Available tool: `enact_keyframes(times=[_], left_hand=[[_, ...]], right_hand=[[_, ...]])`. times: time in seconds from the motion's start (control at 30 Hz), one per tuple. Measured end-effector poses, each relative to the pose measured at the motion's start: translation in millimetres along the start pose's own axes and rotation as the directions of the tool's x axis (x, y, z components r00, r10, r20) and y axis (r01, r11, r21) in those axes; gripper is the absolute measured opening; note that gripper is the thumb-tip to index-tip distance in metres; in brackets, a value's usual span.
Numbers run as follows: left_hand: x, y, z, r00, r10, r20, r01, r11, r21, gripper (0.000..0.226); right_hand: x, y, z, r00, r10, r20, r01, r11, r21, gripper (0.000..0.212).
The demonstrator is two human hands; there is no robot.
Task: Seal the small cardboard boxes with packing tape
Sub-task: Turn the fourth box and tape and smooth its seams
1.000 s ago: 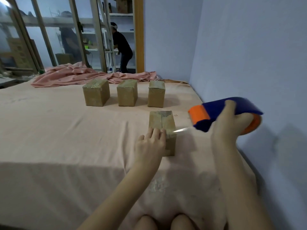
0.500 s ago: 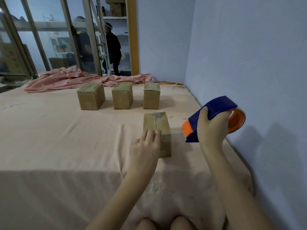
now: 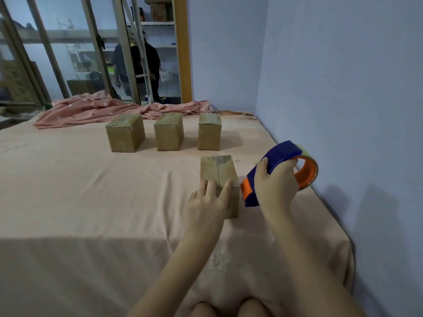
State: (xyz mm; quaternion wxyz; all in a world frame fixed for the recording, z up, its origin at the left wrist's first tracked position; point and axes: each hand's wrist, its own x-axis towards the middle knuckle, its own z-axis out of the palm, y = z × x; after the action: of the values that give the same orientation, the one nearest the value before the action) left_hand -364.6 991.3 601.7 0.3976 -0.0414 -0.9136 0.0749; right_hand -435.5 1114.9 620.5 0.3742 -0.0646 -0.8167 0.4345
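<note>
One box point(image 3: 218, 172) sits under left hand point(image 3: 207, 202), beside right hand point(image 3: 275, 184).

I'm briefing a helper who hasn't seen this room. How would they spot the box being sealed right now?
On the peach-sheeted bed by the blue wall, three boxes stand in a row. The box being sealed sits alone nearer the person, under the left hand, beside the blue-and-orange tape dispenser. Only it shows printed lines on top.

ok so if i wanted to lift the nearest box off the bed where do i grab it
Take the nearest box across its two long side faces, coming down from above. It stands upright and apart from the other boxes, so both sides look free. The left hand rests on its near top edge, and the tape dispenser in the right hand crowds its right side.
</note>
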Motion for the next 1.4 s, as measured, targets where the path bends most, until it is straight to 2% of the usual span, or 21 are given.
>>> enact_keyframes(times=[0.33, 0.47, 0.5, 0.57, 0.63, 0.7, 0.77, 0.9, 1.0, 1.13, 1.23, 1.4], left_hand=[[2.1, 1.7, 2.0, 1.0, 0.007, 0.015, -0.007, 1.0, -0.006, 0.044], [-1.5, -0.7, -1.2, 0.998, -0.023, 0.055, 0.022, 1.0, 0.008, 0.049], [-4.2, -1.3, -0.7, 0.998, -0.022, 0.062, 0.023, 1.0, -0.007, 0.052], [-5.7, -2.3, 1.9, 0.998, -0.005, 0.067, 0.006, 1.0, -0.02, 0.056], [0.9, -0.1, 2.7, 0.998, -0.016, 0.055, 0.016, 1.0, -0.005, 0.054], [4.5, 3.0, 3.6, 0.998, -0.028, 0.058, 0.028, 1.0, -0.001, 0.048], [1.6, 4.5, 5.3, 0.999, -0.03, 0.046, 0.03, 0.999, -0.016, 0.043], [1.7, 7.1, 7.0, 0.998, -0.029, 0.058, 0.032, 0.999, -0.036, 0.044], [5.2, 6.9, 5.6, 0.997, -0.053, 0.053, 0.057, 0.997, -0.061, 0.042], [0.6, 5.3, 4.9, 0.998, -0.041, 0.041, 0.044, 0.996, -0.073, 0.043], [0.8, 6.2, 3.3, 0.998, -0.042, 0.048, 0.045, 0.997, -0.065, 0.049], [1.0, 2.2, -0.6, 0.998, -0.042, 0.04, 0.046, 0.993, -0.104, 0.05]], right_hand=[[10.2, -5.2, 6.0, 0.99, -0.138, -0.002, 0.136, 0.98, -0.148, 0.034], [0.5, 9.9, 3.1, 0.979, -0.166, 0.119, 0.194, 0.936, -0.294, 0.025], [-5.2, 19.8, 0.6, 0.984, -0.138, 0.114, 0.165, 0.948, -0.273, 0.024], [-9.6, 25.7, -7.9, 0.997, -0.073, 0.035, 0.075, 0.996, -0.052, 0.027], [4.8, 15.3, -14.6, 0.989, -0.133, -0.073, 0.141, 0.982, 0.124, 0.03], [24.0, 2.6, -20.3, 0.951, -0.259, -0.171, 0.283, 0.95, 0.133, 0.03], [34.5, 0.3, -23.5, 0.92, -0.343, -0.192, 0.355, 0.934, 0.031, 0.033], [36.1, 20.0, -17.2, 0.913, -0.402, -0.073, 0.394, 0.913, -0.103, 0.027], [38.7, 29.7, -11.5, 0.892, -0.449, -0.046, 0.442, 0.89, -0.114, 0.022], [32.0, 49.2, -9.6, 0.916, -0.4, 0.034, 0.401, 0.916, 0.001, 0.024], [26.1, 68.8, -9.0, 0.931, -0.334, 0.148, 0.319, 0.94, 0.119, 0.022], [15.8, 86.4, -15.1, 0.895, -0.277, 0.35, 0.227, 0.957, 0.179, 0.015]])
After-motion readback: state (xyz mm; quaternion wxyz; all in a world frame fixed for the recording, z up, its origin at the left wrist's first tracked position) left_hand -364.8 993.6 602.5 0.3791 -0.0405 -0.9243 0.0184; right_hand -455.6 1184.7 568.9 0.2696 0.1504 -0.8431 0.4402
